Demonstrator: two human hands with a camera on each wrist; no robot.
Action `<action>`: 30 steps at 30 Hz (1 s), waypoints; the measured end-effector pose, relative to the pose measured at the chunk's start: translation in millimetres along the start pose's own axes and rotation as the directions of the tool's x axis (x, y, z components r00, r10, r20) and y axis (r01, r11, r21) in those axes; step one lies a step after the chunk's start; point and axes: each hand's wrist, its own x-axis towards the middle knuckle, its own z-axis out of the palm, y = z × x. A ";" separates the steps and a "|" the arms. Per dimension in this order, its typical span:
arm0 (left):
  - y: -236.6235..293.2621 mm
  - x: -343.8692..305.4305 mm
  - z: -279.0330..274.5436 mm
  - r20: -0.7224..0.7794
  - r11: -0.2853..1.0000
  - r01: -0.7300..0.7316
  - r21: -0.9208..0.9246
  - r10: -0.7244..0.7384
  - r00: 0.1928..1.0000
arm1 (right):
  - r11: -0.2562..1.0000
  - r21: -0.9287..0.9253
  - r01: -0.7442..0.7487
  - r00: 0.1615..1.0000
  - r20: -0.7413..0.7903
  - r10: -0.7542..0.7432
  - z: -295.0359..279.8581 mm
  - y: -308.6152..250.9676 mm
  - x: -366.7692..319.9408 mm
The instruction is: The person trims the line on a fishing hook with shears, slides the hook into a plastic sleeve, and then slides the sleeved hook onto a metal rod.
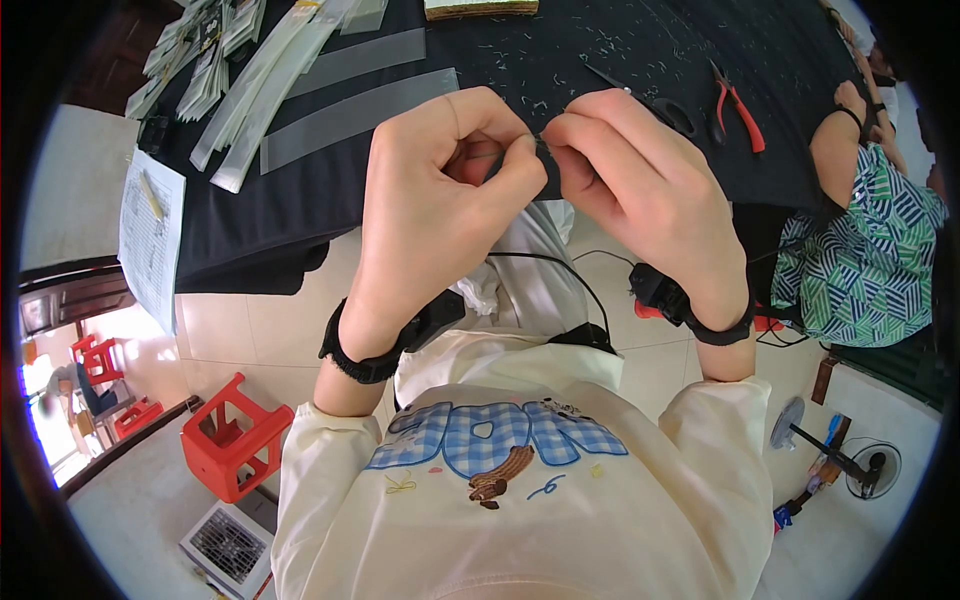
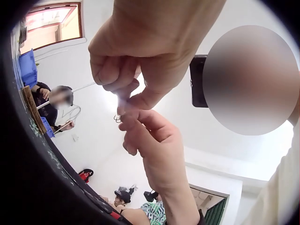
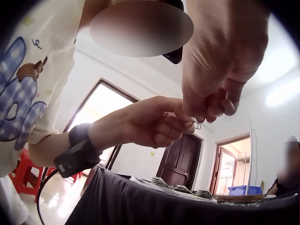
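Note:
My left hand (image 1: 430,190) and right hand (image 1: 650,180) meet at the fingertips above the front edge of the black-covered table. Between them, a small dark curved wire piece, like a hook (image 2: 117,118), pokes out beside the pinched fingertips. The right wrist view also shows this curved piece (image 3: 198,125), close under the fingers of both hands. Thumb and fingers of my left hand (image 2: 140,56) pinch at it, a thin dark line crossing the palm. My right hand (image 3: 225,61) pinches at the same spot. Fingers hide most of the piece.
Clear plastic strips (image 1: 360,115) and bundled packets (image 1: 205,75) lie at the left. Dark-handled scissors (image 1: 672,116) and red-handled pliers (image 1: 740,112) lie at the right. A block (image 1: 480,8) is at the back, a paper sheet (image 1: 150,235) at the left edge. Another person sits at the right.

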 end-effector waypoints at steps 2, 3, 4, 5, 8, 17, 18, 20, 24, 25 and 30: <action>0.4 -0.2 0.2 0.003 1.000 0.005 0.006 -0.005 1.000 | 1.000 0.010 -0.016 1.000 0.001 0.016 -0.4 -1.4 -0.3; 0.5 -0.2 0.3 0.006 1.000 0.008 0.012 -0.008 1.000 | 0.999 0.019 -0.032 1.000 0.002 0.032 -0.5 -2.0 -0.5; 0.2 -0.4 1.0 0.006 1.000 0.009 0.012 -0.009 1.000 | 0.999 0.020 -0.031 1.000 0.002 0.031 -0.5 -2.4 -0.9; -0.6 -0.5 2.1 -0.009 1.000 -0.011 0.019 0.011 1.000 | 0.998 0.031 -0.053 0.999 -0.003 0.054 -0.4 -2.9 -1.4; -2.3 0.8 2.7 -0.043 0.999 -0.040 0.017 0.040 0.998 | 0.987 0.107 -0.118 0.993 -0.017 0.120 -6.9 -7.4 -1.8; 1.0 -1.0 0.8 -0.017 0.998 -0.057 -0.022 0.057 0.998 | 0.949 0.162 -0.270 0.955 -0.080 0.285 -3.6 -11.5 -2.8; 1.1 -1.1 0.9 -0.021 0.998 -0.061 -0.029 0.061 0.998 | 0.940 0.167 -0.297 0.948 -0.065 0.311 -3.8 -12.0 -2.9; 1.7 -1.5 0.1 -0.018 0.998 -0.065 -0.022 0.065 0.998 | 0.930 0.171 -0.324 0.940 -0.050 0.337 -4.2 -13.1 -2.5; -2.1 0.1 4.3 -0.085 0.992 -0.082 -0.092 0.074 0.994 | 0.920 0.225 -0.321 0.940 -0.042 0.338 -1.1 -13.2 -1.5; -2.1 0.0 4.8 -0.085 0.992 -0.083 -0.092 0.075 0.994 | 0.919 0.245 -0.309 0.943 -0.051 0.330 0.4 -13.0 -1.6; -0.4 -1.7 3.7 -0.054 0.995 -0.081 -0.049 0.078 0.995 | 0.936 0.210 -0.283 0.953 -0.050 0.300 2.5 -13.7 -1.0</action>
